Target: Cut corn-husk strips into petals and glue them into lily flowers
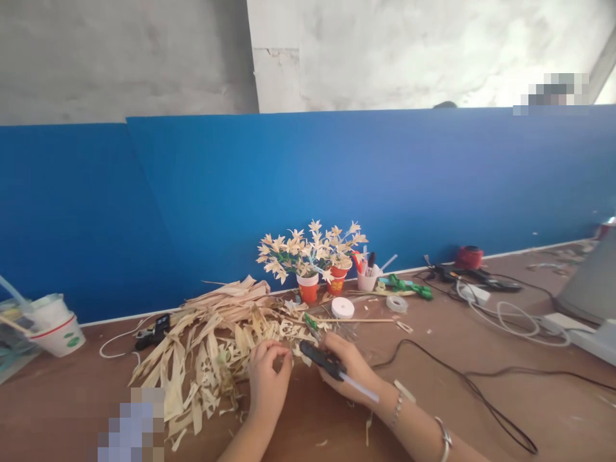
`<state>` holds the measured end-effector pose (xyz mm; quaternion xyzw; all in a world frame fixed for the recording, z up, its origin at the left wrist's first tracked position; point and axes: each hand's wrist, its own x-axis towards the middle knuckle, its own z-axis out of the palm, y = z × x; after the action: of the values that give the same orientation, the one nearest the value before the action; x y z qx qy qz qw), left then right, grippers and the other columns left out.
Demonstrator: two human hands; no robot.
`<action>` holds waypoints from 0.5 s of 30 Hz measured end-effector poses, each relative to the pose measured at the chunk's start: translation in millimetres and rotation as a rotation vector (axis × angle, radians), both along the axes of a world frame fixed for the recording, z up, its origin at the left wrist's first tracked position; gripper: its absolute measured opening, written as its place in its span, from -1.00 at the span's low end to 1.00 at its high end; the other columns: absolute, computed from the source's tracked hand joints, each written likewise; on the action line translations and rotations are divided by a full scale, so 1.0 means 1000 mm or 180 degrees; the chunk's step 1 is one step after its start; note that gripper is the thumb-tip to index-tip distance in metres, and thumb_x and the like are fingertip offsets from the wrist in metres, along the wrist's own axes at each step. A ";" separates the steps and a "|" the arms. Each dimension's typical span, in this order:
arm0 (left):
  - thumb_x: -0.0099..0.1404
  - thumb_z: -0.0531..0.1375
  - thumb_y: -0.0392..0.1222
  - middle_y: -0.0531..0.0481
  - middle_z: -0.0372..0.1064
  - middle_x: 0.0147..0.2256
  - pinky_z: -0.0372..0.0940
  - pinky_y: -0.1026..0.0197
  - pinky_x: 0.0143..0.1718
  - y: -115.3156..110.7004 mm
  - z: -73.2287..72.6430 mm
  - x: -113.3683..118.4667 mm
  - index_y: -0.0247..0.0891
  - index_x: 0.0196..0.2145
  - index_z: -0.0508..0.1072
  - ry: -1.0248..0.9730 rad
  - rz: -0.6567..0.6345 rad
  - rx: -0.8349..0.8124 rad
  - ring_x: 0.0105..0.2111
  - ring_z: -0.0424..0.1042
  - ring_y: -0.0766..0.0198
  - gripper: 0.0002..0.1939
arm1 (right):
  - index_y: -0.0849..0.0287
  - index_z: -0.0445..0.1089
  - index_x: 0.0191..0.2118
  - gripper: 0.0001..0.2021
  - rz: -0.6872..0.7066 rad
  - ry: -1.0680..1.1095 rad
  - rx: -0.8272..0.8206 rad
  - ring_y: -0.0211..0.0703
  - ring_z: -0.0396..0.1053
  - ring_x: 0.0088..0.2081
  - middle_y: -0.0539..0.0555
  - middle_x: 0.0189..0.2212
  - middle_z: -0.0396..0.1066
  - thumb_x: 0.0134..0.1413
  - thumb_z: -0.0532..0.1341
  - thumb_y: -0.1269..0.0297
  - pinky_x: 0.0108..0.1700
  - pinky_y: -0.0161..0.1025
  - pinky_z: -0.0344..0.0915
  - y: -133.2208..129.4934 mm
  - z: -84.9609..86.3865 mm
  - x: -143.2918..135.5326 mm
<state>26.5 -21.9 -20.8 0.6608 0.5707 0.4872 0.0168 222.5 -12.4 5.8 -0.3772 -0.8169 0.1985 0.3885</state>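
My right hand (pixel 344 362) is wrapped round a black glue gun (pixel 321 359), with a whitish glue stick (pixel 360 387) poking out of its back end. Beside it, my left hand (pixel 270 375) is closed in a pinch, thumb against fingertips. What sits in that pinch is too small to make out. The hands are close together but apart, low over the brown table (pixel 308 430). Dried pale husks (pixel 212 346) lie heaped to the left of and behind my left hand. Beyond both hands, pale star-shaped flowers (pixel 298 250) stand in orange cups (pixel 308 292).
A white tape roll (pixel 342 308), a clear tape roll (pixel 396 304) and a thin stick (pixel 360 320) lie behind my hands. A cup of tools (pixel 367 281) stands near the blue partition (pixel 216 192). Black cable (pixel 457 378) crosses the right side. White cups (pixel 60 333) stand far left.
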 end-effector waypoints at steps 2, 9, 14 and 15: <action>0.16 0.17 -0.21 -0.04 0.40 -0.37 0.25 0.05 -0.22 -0.001 0.002 0.001 -0.19 -0.53 0.47 0.0039 -0.0025 0.0028 -0.27 0.36 0.09 -0.86 | 0.12 0.22 -0.44 -0.82 0.0048 -0.0089 -0.0040 -0.21 0.24 -0.42 -0.01 -0.44 0.25 -0.27 0.13 0.51 -0.38 -0.34 0.15 -0.002 0.000 0.000; 0.18 0.14 -0.21 -0.03 0.39 -0.38 0.25 0.06 -0.23 -0.004 0.004 0.003 -0.18 -0.52 0.46 0.0057 -0.0056 0.0153 -0.27 0.36 0.11 -0.84 | 0.12 0.21 -0.46 -0.83 0.0053 -0.0238 -0.0117 -0.18 0.27 -0.39 0.00 -0.44 0.25 -0.28 0.12 0.50 -0.35 -0.34 0.17 -0.004 0.002 -0.003; 0.17 0.14 -0.23 -0.04 0.39 -0.38 0.25 0.05 -0.23 -0.005 0.005 0.003 -0.18 -0.53 0.45 0.0050 -0.0073 0.0137 -0.28 0.35 0.11 -0.84 | 0.11 0.18 -0.46 -0.84 0.0021 -0.0304 -0.0081 -0.18 0.26 -0.39 0.00 -0.45 0.24 -0.26 0.12 0.49 -0.35 -0.34 0.17 -0.004 -0.001 -0.003; 0.17 0.14 -0.23 -0.04 0.39 -0.38 0.25 0.05 -0.23 -0.005 0.006 0.003 -0.18 -0.53 0.45 0.0047 -0.0078 0.0138 -0.28 0.35 0.11 -0.84 | 0.11 0.18 -0.46 -0.85 0.0021 -0.0328 -0.0082 -0.18 0.26 -0.39 0.00 -0.44 0.24 -0.25 0.12 0.48 -0.35 -0.34 0.17 -0.003 -0.002 -0.003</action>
<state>30.0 -26.7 -15.2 0.6715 0.5520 0.4943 0.0042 219.3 -15.8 4.1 -0.3892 -0.8345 0.1906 0.3404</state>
